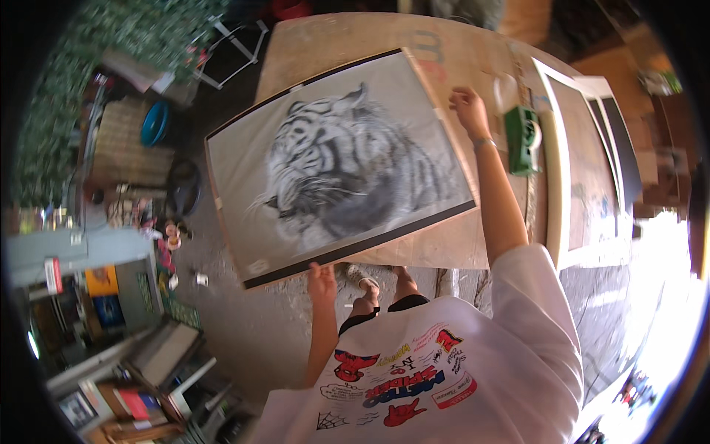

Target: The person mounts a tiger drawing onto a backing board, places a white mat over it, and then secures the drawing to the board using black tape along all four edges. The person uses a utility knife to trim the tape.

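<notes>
A large black-and-white tiger picture [355, 155] lies tilted on the wooden table, its left part jutting past the table's edge. Dark strips run along its top and bottom, with thin light-wood edging outside them. My left hand [322, 283] pinches the near edge from below, left of the middle. Just off the picture's right side, my right hand [469, 111] is raised over the table with its fingers curled; whatever they hold, if anything, is too small to make out. Close to my right forearm stands a green tape dispenser [523, 140] with a pale round part.
The brown worktable [333, 37] carries white frames [560, 185] on its right side. A blue basin [154, 123] and a dark stool [183, 186] stand on the left. Framed pieces and boards [163, 355] are stacked at lower left. Cardboard boxes [665, 118] line the far right.
</notes>
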Available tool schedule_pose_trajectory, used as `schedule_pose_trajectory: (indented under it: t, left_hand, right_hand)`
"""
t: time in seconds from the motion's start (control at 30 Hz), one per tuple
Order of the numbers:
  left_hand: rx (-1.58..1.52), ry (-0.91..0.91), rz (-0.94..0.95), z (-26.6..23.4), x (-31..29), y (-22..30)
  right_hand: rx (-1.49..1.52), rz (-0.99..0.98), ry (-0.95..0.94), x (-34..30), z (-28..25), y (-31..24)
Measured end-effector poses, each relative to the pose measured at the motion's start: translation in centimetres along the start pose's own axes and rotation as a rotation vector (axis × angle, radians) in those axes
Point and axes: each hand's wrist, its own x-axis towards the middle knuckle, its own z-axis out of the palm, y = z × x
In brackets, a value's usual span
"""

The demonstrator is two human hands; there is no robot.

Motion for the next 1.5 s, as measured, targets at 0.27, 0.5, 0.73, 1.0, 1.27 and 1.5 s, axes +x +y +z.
schedule_pose_trajectory:
  t: [0.27, 0.5, 0.73, 1.0, 1.27, 1.5]
  left_hand:
    - [1.022, 0.578, 0.101, -9.6, -4.6, 11.2]
    - [1.322, 0.385, 0.220, -8.6, 6.6, 25.3]
    - [1.363, -0.059, 0.029, -4.0, 5.7, 26.2]
    - [0.882, -0.063, -0.112, -10.1, -5.6, 14.1]
    - [0.768, -0.024, -0.384, -3.9, -12.3, -5.7]
    - [0.801, -0.033, -0.653, 2.0, -13.7, -13.4]
  right_hand:
    - [0.186, 0.462, -0.451, -30.9, -0.1, 1.8]
    - [0.583, 0.836, -0.275, -40.1, 4.6, 3.2]
    - [0.565, 0.837, -0.018, -37.7, 9.5, 2.8]
    - [0.626, 0.604, 0.181, -31.0, 6.1, 4.2]
    - [0.313, 0.335, 0.074, -13.8, 4.5, 6.4]
    - [-0.002, 0.200, 0.802, -15.4, -16.1, 9.6]
